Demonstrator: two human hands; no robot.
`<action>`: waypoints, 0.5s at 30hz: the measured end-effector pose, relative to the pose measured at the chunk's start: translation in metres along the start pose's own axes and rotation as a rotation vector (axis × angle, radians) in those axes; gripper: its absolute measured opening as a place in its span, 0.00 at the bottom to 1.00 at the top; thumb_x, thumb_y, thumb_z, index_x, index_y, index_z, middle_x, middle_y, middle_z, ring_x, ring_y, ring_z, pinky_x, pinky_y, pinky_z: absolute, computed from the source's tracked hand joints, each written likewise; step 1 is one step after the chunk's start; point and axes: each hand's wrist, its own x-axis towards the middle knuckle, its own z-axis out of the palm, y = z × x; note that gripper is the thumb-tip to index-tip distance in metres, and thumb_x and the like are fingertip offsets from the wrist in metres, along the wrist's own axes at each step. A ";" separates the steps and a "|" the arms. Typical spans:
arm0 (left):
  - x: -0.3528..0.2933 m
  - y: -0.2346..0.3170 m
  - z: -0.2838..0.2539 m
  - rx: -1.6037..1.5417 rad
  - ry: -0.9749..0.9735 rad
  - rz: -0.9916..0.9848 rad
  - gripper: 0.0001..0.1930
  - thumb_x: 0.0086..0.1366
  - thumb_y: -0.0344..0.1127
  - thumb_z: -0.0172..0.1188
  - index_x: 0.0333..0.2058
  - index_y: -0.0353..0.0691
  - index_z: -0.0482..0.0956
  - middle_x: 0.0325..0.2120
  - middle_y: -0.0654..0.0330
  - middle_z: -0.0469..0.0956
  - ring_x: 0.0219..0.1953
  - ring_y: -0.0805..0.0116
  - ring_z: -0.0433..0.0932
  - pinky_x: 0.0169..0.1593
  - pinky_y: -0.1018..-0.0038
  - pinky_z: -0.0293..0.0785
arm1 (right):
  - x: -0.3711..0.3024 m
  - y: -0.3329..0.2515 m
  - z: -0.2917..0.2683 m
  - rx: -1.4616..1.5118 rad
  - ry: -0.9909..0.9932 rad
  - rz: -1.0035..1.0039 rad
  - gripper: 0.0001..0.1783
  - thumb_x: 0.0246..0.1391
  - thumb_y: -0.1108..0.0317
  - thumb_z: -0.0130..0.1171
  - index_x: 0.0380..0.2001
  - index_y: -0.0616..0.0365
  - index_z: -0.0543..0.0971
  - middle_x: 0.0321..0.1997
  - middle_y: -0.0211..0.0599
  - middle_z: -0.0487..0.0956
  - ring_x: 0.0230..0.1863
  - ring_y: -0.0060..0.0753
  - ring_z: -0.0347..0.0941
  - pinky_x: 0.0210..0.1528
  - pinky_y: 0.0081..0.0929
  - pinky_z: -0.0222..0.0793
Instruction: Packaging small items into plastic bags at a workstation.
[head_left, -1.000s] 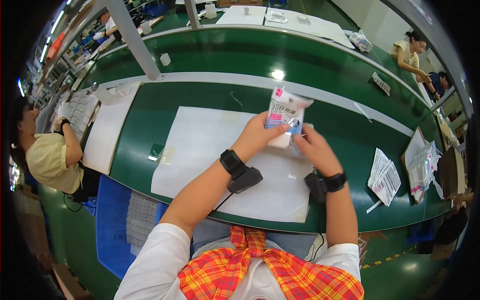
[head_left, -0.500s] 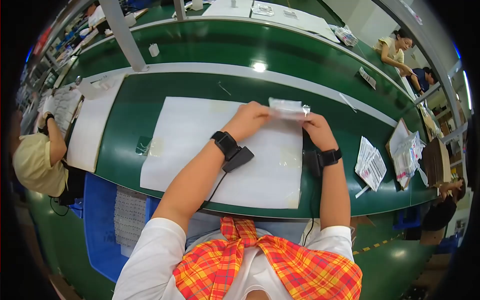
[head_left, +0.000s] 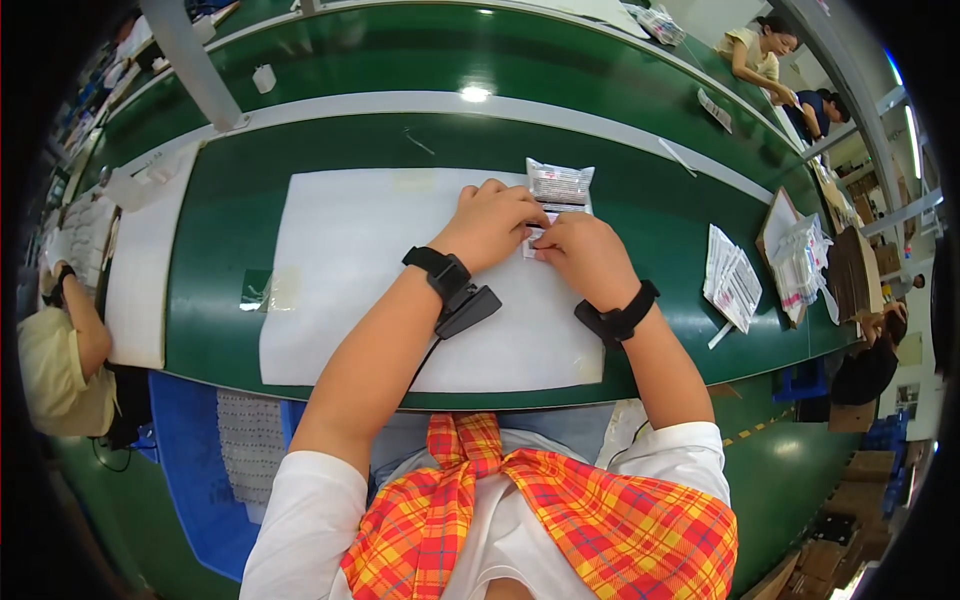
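Over the far right part of a white sheet (head_left: 370,290) lies a small plastic packet (head_left: 560,186), silvery with printed lines facing up. My left hand (head_left: 490,225) bends over the packet's near end, thumb and fingers pinched on it. From the other side my right hand (head_left: 588,257) pinches the same near end, its fingertips almost touching those of the left. The far part of the packet sticks out beyond my fingers. My fingers partly hide its near end.
A fanned pile of printed packets (head_left: 731,280) lies right on the green table (head_left: 225,230). Beyond it, a tray (head_left: 774,235) holds more packets. A metal post (head_left: 195,65) rises far left; a blue bin (head_left: 190,470) stands below the left edge. Co-workers sit on both sides.
The packet has turned from lying crosswise between my hands to pointing away from me, print up. My hands have come closer together at its near end. The whole view has shifted slightly.
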 end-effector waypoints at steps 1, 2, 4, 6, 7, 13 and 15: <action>0.001 0.001 0.000 -0.014 -0.002 0.023 0.12 0.59 0.32 0.60 0.42 0.54 0.82 0.43 0.71 0.77 0.51 0.60 0.68 0.54 0.59 0.58 | 0.000 0.002 0.000 -0.019 0.004 0.018 0.05 0.46 0.67 0.63 0.26 0.55 0.84 0.27 0.43 0.79 0.35 0.48 0.77 0.38 0.40 0.72; 0.002 0.000 -0.001 0.021 0.010 0.024 0.12 0.58 0.32 0.60 0.41 0.53 0.82 0.43 0.70 0.77 0.50 0.59 0.69 0.53 0.58 0.60 | 0.001 0.005 0.002 0.019 -0.025 0.041 0.06 0.46 0.66 0.63 0.25 0.56 0.83 0.27 0.44 0.79 0.34 0.48 0.77 0.38 0.41 0.72; 0.003 -0.002 0.000 0.059 0.014 0.021 0.12 0.57 0.31 0.60 0.40 0.52 0.82 0.42 0.69 0.77 0.49 0.58 0.70 0.52 0.55 0.62 | 0.000 0.008 0.007 0.021 -0.032 0.053 0.07 0.48 0.65 0.62 0.24 0.58 0.82 0.27 0.46 0.80 0.33 0.49 0.77 0.36 0.44 0.73; 0.004 -0.005 -0.002 0.060 0.018 0.032 0.12 0.56 0.31 0.60 0.40 0.51 0.81 0.42 0.67 0.77 0.49 0.57 0.70 0.52 0.54 0.63 | 0.002 0.012 0.020 -0.015 -0.039 0.065 0.09 0.50 0.66 0.58 0.23 0.61 0.80 0.26 0.50 0.79 0.34 0.51 0.78 0.35 0.48 0.74; 0.004 -0.008 -0.003 0.054 0.028 0.048 0.12 0.55 0.31 0.60 0.40 0.50 0.81 0.42 0.67 0.78 0.49 0.56 0.71 0.52 0.55 0.63 | 0.002 0.012 0.025 -0.015 0.013 0.035 0.08 0.49 0.68 0.56 0.24 0.62 0.80 0.26 0.50 0.80 0.34 0.52 0.78 0.35 0.47 0.75; 0.005 -0.009 0.003 0.028 -0.003 0.040 0.14 0.55 0.30 0.60 0.42 0.50 0.81 0.45 0.66 0.78 0.51 0.56 0.70 0.55 0.59 0.60 | -0.012 0.008 -0.009 -0.062 -0.175 -0.075 0.05 0.47 0.70 0.55 0.27 0.57 0.80 0.30 0.46 0.80 0.35 0.51 0.78 0.38 0.46 0.73; 0.006 -0.003 0.004 0.029 -0.025 0.062 0.14 0.55 0.30 0.61 0.42 0.49 0.82 0.46 0.66 0.78 0.51 0.57 0.70 0.56 0.60 0.60 | -0.034 0.023 -0.030 0.038 -0.126 -0.071 0.05 0.47 0.71 0.55 0.29 0.56 0.79 0.30 0.45 0.79 0.36 0.50 0.77 0.38 0.45 0.72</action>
